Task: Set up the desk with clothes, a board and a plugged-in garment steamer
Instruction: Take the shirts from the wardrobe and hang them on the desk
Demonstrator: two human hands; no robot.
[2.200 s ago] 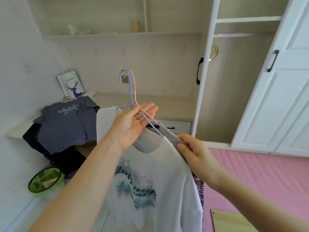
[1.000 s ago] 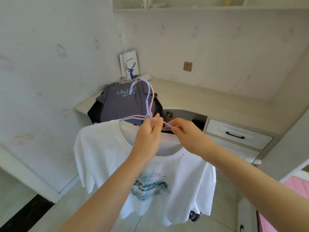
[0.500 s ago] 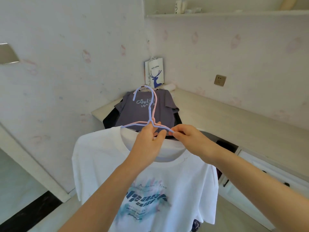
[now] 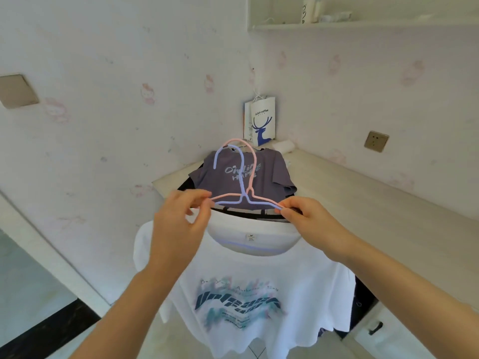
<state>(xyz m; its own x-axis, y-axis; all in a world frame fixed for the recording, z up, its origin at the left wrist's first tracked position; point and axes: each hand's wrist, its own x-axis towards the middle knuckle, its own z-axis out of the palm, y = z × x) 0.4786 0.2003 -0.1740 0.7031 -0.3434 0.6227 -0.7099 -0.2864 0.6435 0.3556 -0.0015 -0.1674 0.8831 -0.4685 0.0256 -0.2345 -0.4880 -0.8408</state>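
grey shirt pile [image 4: 241, 177] on desk [image 4: 368, 206] corner, paper bag [image 4: 261, 123] behind, open desktop to right, white t-shirt [image 4: 259, 265] on hangers [image 4: 243, 187] in front

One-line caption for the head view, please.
Left hand and right hand pinch two stacked hangers carrying a white T-shirt, in front of the desk with a grey T-shirt.

A hung shirt [image 4: 248, 268] before the desk [image 4: 363, 203], a flat shirt [image 4: 269, 180] on it, paper bag [image 4: 261, 123] behind that
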